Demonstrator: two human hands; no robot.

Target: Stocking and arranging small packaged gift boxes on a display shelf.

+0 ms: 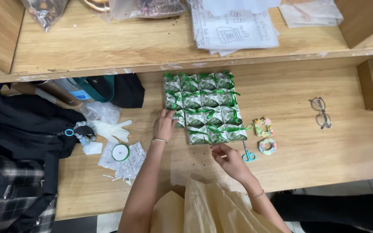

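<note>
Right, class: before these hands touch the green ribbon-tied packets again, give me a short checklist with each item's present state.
1. Packets lined up in a tight block: ok.
2. Left hand steadying the block's left edge: ok.
3. Right hand at the block's lower edge, but whether it holds anything: cannot tell.
4. Scissors lying apart from both hands: ok.
5. Ribbon roll beside the left forearm, on the bench: ok.
6. Every bow tied: cannot tell, too small.
</note>
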